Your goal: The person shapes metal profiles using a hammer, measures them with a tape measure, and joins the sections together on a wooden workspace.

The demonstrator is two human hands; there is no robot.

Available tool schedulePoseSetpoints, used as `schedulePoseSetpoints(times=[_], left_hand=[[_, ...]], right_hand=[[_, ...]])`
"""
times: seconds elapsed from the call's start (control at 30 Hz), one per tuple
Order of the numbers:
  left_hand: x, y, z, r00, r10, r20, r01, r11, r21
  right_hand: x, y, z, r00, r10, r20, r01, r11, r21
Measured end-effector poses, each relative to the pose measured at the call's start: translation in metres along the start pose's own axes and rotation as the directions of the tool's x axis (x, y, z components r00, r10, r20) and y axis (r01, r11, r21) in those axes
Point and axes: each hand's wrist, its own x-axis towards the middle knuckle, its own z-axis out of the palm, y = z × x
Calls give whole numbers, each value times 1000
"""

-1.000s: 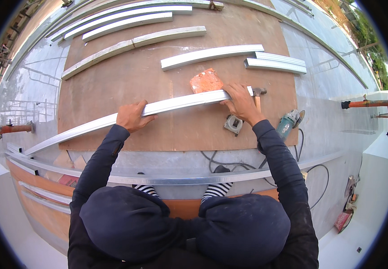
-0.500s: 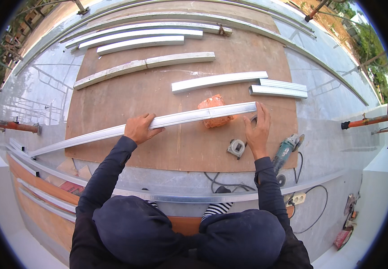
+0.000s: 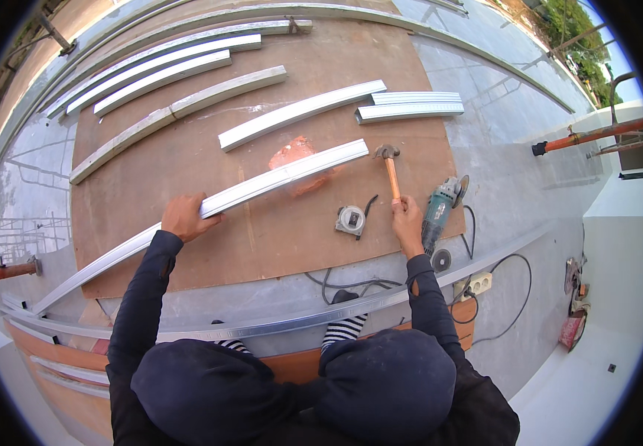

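Note:
My left hand (image 3: 185,218) is closed around a long silvery metal channel (image 3: 284,172), which slants from the lower left up to the right. Under its right part sits a rough orange brick chunk (image 3: 291,152), partly hidden by the channel. In my right hand (image 3: 407,221) is a claw hammer (image 3: 393,181), gripped by its wooden handle, the head pointing away from me and near the channel's right end. Between my hands lies a tape measure (image 3: 351,221) with a dark strap. An angle grinder (image 3: 436,215) rests just right of my right hand.
Several metal channels (image 3: 303,114) lie on the brown board (image 3: 254,256) farther off. A long metal bar (image 3: 284,325) crosses in front of my knees. Black cables run to a socket strip (image 3: 479,283). An orange-brown pole (image 3: 596,135) juts in from the right.
My right hand has left the channel's end and now grips the hammer. The left hand still holds the channel. The whole view has turned and shifted.

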Motion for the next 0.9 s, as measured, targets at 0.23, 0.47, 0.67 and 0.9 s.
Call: schedulePoseSetpoints(times=[0.23, 0.47, 0.67, 0.9], left_hand=[[-5, -3, -5, 999, -43, 19, 42, 999, 22], [-6, -8, -5, 999, -44, 21, 44, 999, 27], [-4, -4, -3, 998, -57, 40, 57, 998, -5], [-13, -8, -3, 997, -54, 54, 54, 999, 7]], right_hand=[[-4, -82, -17, 930, 164, 329, -286, 885, 367], [-4, -100, -18, 829, 236, 506, -421, 860, 288], [21, -78, -59, 925, 243, 291, -372, 725, 579], [-11, -90, -15, 812, 181, 554, -393, 872, 291]])
